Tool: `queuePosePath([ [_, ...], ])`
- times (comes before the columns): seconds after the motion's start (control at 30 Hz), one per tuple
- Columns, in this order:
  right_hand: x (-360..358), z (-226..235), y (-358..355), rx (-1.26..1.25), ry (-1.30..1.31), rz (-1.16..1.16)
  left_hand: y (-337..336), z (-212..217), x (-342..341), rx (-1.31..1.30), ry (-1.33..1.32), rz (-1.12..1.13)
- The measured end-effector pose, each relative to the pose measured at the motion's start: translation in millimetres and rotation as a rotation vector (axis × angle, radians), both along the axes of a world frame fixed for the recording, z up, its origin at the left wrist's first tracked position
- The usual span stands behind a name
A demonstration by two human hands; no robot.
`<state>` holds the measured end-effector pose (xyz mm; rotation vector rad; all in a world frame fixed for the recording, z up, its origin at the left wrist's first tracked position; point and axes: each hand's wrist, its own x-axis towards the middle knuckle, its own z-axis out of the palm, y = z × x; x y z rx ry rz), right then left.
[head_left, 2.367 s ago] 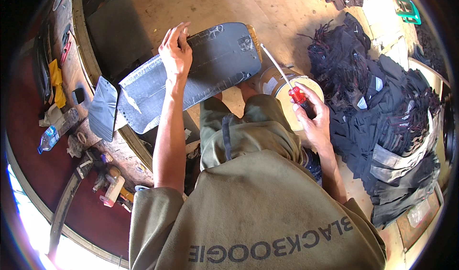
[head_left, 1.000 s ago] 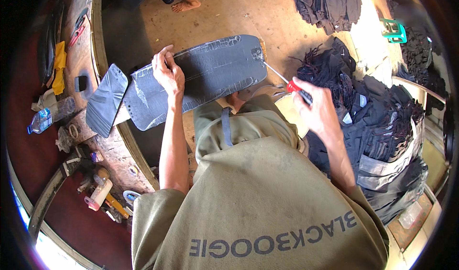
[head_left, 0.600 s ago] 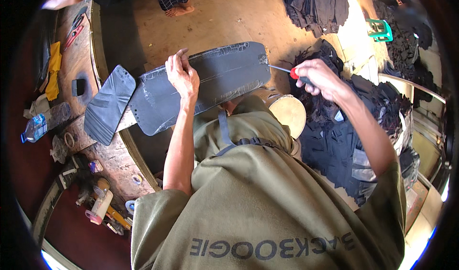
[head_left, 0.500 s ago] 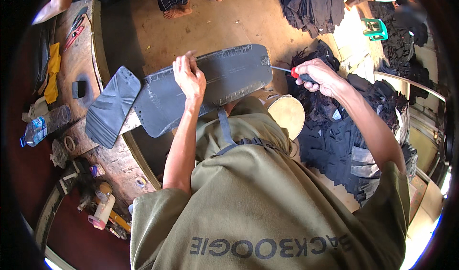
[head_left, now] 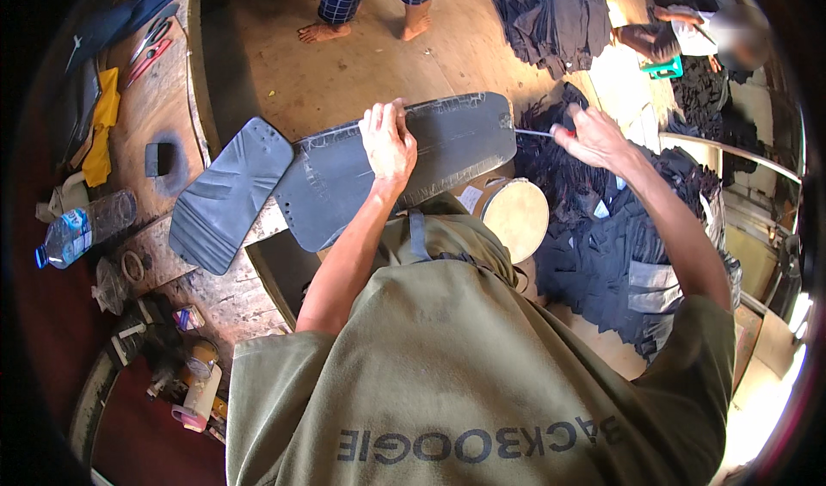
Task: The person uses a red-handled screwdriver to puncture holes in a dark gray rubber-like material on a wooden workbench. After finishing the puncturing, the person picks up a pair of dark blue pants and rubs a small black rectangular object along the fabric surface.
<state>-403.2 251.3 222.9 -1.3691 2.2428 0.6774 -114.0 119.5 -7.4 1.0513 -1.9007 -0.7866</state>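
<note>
A long black panel [head_left: 465, 142] with rounded corners and scuffed edges lies across in front of me. My left hand [head_left: 391, 146] is closed over its far edge, fingers curled around it. My right hand [head_left: 594, 138] is wrapped round a screwdriver [head_left: 535, 132] with a red and black handle, mostly hidden by the fingers. Its thin metal shaft points left and meets the panel's right end; whether the tip is in a hole I cannot tell. A second black panel [head_left: 232, 193], ridged and with small holes at one end, lies just left of the first.
On the wooden bench [head_left: 176, 82] at left are scissors [head_left: 155, 43], red-handled snips [head_left: 151, 60], a yellow cloth [head_left: 101, 125], a black block [head_left: 157, 159] and a plastic bottle [head_left: 86, 224]. Dark fabric piles [head_left: 594, 254] lie at right, beside a round drum-like stool [head_left: 516, 219]. Other people are beyond.
The panel, my left hand and the second panel sit further right in view. My right hand has turned, hiding more of the screwdriver handle. The person in checked trousers has stepped rightward.
</note>
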Motion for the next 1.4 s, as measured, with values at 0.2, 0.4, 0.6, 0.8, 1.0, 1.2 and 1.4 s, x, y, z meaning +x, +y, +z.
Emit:
queuePosePath([
  [0.2, 9, 4, -10, 0.057, 0.037, -0.020, -2, -1, 0, 0.003, -0.022, -0.013],
  [0.4, 16, -4, 7, -0.123, 0.055, 0.195, -1, -1, 1, 0.044, -0.024, -0.027],
  [0.6, 27, 6, -7, 0.031, 0.086, 0.072, -2, -1, 0, 0.032, -0.017, -0.017],
  [0.8, 25, 6, -17, 0.055, 0.096, 0.044, -2, -6, -1, 0.019, -0.017, -0.014],
  [1.0, 26, 7, -7, -0.165, 0.007, 0.276, -2, -2, 2, 0.048, -0.020, -0.036],
  [1.2, 38, 18, -21, 0.026, 0.062, -0.091, -2, 3, 1, 0.045, -0.026, -0.027],
  [1.4, 30, 14, -20, 0.013, 0.035, -0.016, -3, 3, 0, 0.023, -0.034, -0.029],
])
